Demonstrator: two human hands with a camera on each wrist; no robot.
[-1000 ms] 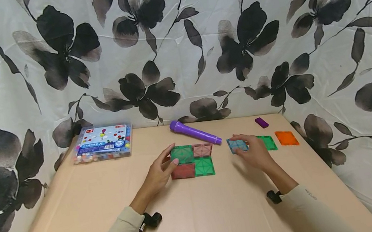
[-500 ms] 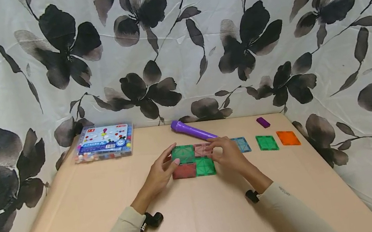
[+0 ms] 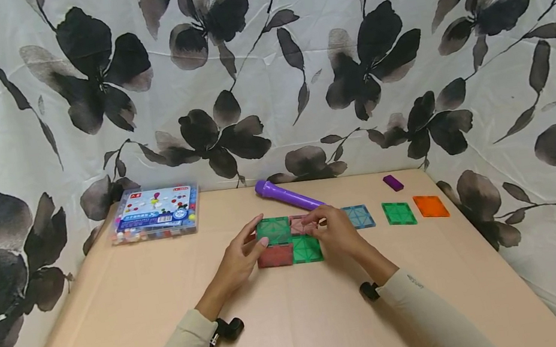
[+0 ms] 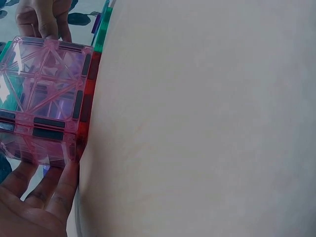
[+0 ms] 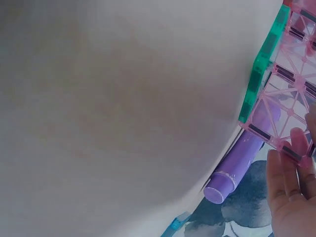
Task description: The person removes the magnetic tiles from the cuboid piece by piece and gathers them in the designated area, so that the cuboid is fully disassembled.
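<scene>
The block of magnetic tiles (image 3: 285,238) stood toward the far edge of the counter (image 3: 281,331), between both hands; its long axis seemed parallel to that edge. The left hand (image 3: 232,269) held its left end between thumb and spread fingers. The right hand (image 3: 341,233), nearer to the right end, pinched with narrow fingers the pink tile (image 3: 298,225), which lay leftward of them. The tiles were square, of translucent plastic, with crossed ribs and dark strips along the borders. Behind lay a smooth, tapered purple tube (image 3: 289,197).
</scene>
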